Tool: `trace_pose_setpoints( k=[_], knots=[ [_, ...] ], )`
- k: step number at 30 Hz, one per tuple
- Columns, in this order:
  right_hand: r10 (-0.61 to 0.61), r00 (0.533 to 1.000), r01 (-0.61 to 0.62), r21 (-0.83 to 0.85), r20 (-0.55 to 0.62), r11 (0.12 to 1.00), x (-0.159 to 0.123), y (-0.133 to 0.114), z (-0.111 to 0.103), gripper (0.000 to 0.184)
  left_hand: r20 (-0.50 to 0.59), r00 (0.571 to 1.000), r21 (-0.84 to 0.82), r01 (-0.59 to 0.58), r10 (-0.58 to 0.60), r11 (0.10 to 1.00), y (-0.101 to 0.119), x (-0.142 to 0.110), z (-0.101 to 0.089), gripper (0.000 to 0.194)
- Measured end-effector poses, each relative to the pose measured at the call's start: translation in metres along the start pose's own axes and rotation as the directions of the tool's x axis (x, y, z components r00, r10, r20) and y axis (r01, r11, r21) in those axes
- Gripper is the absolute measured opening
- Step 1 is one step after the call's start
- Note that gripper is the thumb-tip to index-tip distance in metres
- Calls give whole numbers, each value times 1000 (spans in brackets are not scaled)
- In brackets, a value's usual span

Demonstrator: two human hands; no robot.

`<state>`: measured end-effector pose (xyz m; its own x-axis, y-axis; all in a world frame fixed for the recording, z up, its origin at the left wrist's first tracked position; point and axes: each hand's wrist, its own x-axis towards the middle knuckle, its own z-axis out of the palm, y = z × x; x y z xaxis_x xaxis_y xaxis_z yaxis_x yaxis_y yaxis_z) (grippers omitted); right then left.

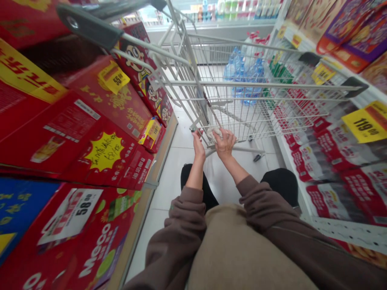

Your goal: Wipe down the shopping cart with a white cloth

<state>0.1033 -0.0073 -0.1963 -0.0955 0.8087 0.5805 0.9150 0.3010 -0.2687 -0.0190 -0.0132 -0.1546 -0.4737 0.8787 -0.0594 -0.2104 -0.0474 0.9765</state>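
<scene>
A wire shopping cart (229, 83) stands sideways in front of me, its handle to the upper left. At the lower corner of its basket, my right hand (224, 143) presses a crumpled pale cloth (212, 135) against the wires, fingers curled over it. My left hand (198, 145) is at the same corner, a little to the left. Its fingers are bent round a frame bar there, with the thumb up. Part of the cloth is hidden under my right hand. A caster wheel (257, 157) shows below the basket.
Stacked red cartons (99, 149) with price tags line the left side on a low ledge (151, 187). Shelves of red-and-white packs (325, 169) stand close on the right. Large blue water bottles (244, 76) sit beyond the cart, before a refrigerated case (220, 30).
</scene>
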Motion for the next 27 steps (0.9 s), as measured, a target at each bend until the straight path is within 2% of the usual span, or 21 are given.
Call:
trace_pose_setpoints(
  k=[4, 9, 13, 16, 20, 25, 27],
  knots=[
    [81, 996, -80, -17, 41, 997, -12, 10, 8, 42, 52, 998, 26, -28, 27, 999, -3, 3, -4, 60],
    [-44, 998, 44, -8, -34, 999, -8, 23, 4, 50, 8, 999, 19, 46, -46, 999, -13, -1, -2, 58],
    [68, 997, -67, -16, 36, 998, -12, 30, 2, 45, -10, 991, 17, 136, -136, 991, -27, -6, -1, 56],
    [114, 993, -113, -19, 13, 993, -15, 25, 1, 46, -15, 986, 15, 169, -169, 986, -35, -7, -3, 56],
    [44, 999, -44, 5, 3, 999, -7, 13, 2, 53, -1, 983, 32, 186, -186, 982, -36, -6, -7, 56],
    [205, 974, -205, -4, 97, 979, -16, 3, 6, 42, 11, 977, 59, 213, -214, 975, -29, -4, -10, 61],
    [210, 973, -211, 1, 95, 978, -20, -1, 8, 42, 9, 976, 67, 215, -216, 974, -28, -5, -10, 61]
  ],
)
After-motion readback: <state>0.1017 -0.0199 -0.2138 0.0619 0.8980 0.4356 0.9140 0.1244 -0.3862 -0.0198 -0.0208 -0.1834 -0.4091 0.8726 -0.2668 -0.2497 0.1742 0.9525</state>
